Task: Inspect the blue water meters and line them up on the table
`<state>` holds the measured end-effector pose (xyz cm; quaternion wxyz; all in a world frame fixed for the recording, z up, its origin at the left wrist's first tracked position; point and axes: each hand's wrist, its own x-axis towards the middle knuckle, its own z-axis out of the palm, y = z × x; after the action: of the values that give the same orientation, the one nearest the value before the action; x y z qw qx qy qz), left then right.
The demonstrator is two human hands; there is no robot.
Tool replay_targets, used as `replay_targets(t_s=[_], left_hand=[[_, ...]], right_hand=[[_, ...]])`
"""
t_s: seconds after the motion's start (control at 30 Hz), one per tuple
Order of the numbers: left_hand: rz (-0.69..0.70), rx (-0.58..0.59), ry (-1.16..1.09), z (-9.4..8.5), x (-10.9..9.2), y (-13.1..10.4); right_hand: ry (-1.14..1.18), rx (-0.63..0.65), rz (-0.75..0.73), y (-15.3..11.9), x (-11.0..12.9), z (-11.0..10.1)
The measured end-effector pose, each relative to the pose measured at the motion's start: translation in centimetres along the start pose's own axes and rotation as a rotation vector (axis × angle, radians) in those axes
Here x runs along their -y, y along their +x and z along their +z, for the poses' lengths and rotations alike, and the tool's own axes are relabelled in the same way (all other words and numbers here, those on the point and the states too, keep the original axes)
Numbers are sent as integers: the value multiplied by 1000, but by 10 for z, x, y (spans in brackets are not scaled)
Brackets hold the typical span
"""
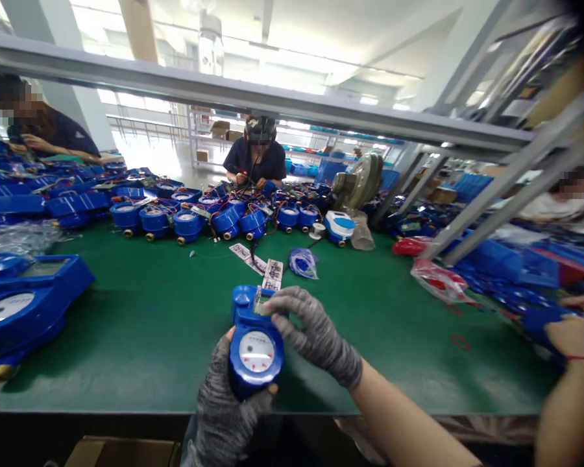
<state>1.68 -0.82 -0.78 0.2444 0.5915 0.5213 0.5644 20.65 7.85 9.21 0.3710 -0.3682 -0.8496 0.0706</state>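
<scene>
A blue meter (256, 350) with a round white dial is held over the front edge of the green table. My left hand (228, 402), in a grey glove, is wrapped round its left side and underside. Over the meter's upper right part is my right hand (311, 331), gloved too, its bent fingertips at the small rectangular window (263, 305). Whether those fingertips grip anything is too blurred to tell. Just behind the meter lie printed label sheets (272, 274) and a blue part in a clear bag (303, 263).
Blue meters with wires (187, 225) line the table's back. Larger blue meters (24, 305) stand at left. A grey metal frame (496, 188) crosses above and at right. Bags with red pieces (440, 280) lie right. Another person's hands (577, 334) are at far right; people sit opposite.
</scene>
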Motion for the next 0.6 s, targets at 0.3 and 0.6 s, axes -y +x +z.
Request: replay_targets(t_s=[0.3, 0.6], left_hand=[[209, 90, 274, -38, 0, 36], [173, -109, 338, -9, -12, 21]], right_hand=[[-470, -4, 682, -57, -142, 1], [-653, 304, 552, -60, -142, 7]])
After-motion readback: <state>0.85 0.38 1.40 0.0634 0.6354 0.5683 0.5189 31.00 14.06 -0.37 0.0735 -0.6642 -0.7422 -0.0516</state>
